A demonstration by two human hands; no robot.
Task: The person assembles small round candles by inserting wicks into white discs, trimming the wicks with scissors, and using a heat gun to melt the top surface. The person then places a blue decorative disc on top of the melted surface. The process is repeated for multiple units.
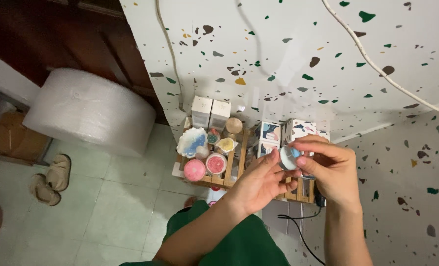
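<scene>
Small round jar [288,158], white with a blue top, sits pinched between both hands above the wooden crate [229,178]: the right hand [330,170] has it grasped, thumb at its near edge and fingertips [303,146] curled over the far side. Left hand [263,183] comes in from below, fingers half-curled, its fingertips touching the jar's left and lower edge. Under those fingers the crate holds pink round candles [204,166], a blue-and-white shell dish [191,142] and patterned boxes [268,133].
</scene>
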